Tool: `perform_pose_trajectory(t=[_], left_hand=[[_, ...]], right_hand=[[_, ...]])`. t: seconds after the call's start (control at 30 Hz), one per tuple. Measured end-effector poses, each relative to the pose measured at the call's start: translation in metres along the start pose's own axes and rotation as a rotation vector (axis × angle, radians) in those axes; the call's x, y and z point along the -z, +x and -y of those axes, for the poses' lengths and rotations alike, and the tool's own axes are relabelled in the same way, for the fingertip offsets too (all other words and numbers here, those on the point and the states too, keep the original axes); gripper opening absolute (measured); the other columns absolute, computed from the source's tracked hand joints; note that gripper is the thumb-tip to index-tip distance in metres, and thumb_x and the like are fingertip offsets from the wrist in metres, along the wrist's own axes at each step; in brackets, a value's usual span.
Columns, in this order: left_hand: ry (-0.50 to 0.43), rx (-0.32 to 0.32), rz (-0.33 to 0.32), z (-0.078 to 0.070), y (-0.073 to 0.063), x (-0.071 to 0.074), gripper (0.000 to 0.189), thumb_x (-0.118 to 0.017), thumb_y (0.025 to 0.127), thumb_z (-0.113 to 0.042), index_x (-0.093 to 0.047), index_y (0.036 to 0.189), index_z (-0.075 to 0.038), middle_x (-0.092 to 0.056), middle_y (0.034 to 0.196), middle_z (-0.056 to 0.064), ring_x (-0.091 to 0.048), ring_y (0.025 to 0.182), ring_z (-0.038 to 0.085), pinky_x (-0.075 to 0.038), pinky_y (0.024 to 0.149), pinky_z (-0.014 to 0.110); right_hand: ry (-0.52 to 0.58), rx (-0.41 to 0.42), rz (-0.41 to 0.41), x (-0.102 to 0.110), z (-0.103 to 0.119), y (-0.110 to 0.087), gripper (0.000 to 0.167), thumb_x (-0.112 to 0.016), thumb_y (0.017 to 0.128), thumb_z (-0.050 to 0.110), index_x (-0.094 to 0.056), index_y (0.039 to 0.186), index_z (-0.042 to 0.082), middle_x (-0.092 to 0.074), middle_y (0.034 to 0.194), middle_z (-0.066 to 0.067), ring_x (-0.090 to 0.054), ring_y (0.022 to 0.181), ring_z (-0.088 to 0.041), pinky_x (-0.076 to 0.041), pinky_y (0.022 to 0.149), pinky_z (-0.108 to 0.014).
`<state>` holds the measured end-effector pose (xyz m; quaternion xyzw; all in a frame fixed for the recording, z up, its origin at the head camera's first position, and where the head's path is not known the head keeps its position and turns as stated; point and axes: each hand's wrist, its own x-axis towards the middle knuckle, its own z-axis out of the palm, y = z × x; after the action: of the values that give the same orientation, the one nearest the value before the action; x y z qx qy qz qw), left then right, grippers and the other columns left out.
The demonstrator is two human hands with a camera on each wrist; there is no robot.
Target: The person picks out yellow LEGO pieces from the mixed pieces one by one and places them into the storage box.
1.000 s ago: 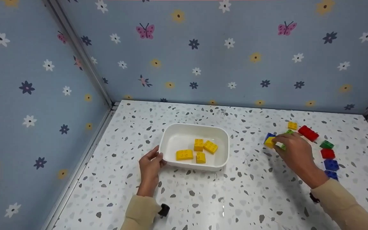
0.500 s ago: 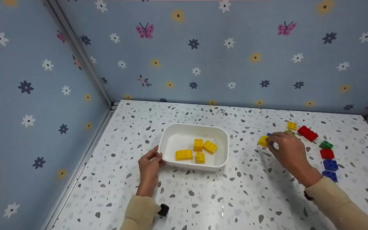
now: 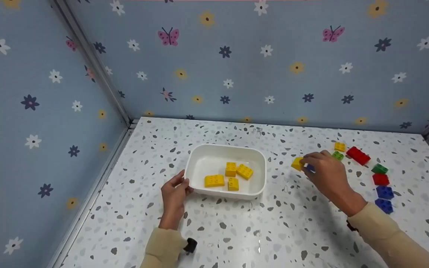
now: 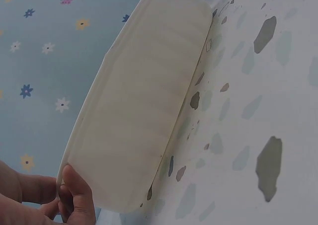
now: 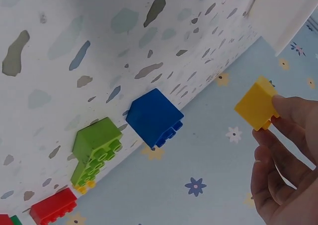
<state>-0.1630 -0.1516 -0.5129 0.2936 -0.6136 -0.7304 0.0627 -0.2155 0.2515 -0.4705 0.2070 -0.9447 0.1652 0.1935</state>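
L hand (image 3: 174, 191) pinches box (image 4: 139, 101) at near-left corner; R hand (image 3: 325, 169) pinches yellow brick (image 3: 297, 163) above surface (image 3: 274, 227), right of box. Prob. mostly done: 4 yellows (image 3: 214, 181) in, another yellow (image 3: 340, 147) + other colours (image 3: 358, 155) out.

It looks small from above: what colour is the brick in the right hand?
Yellow; the brick shows best in the right wrist view.

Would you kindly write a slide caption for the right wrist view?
Right hand pinching a yellow block above a speckled table where a blue block and a red block rest.
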Motion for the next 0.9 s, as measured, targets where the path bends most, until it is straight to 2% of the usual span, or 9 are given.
perform_pose_trajectory(t=[0.5,0.9], left_hand=[[-0.015,-0.011,0.002,0.001,0.001,0.0,0.042,-0.06,0.102,0.005,-0.061,0.144,0.004,-0.055,0.118,0.017,-0.059,0.076,0.015,-0.057,0.069,0.019],[-0.004,0.004,0.002,0.001,0.001,0.0,0.041,-0.06,0.103,0.003,-0.062,0.144,0.002,-0.055,0.12,0.017,-0.06,0.079,0.014,-0.058,0.07,0.019]], right_hand=[[0.027,0.117,-0.08,-0.006,0.018,0.011,0.022,-0.091,0.076,-0.005,-0.083,0.095,0.003,-0.079,0.101,-0.011,-0.067,0.09,-0.033,-0.061,0.071,-0.046],[0.028,0.122,-0.05,-0.009,0.037,0.019,0.023,-0.092,0.078,-0.002,-0.083,0.099,0.004,-0.079,0.104,-0.011,-0.067,0.093,-0.032,-0.062,0.075,-0.046]])
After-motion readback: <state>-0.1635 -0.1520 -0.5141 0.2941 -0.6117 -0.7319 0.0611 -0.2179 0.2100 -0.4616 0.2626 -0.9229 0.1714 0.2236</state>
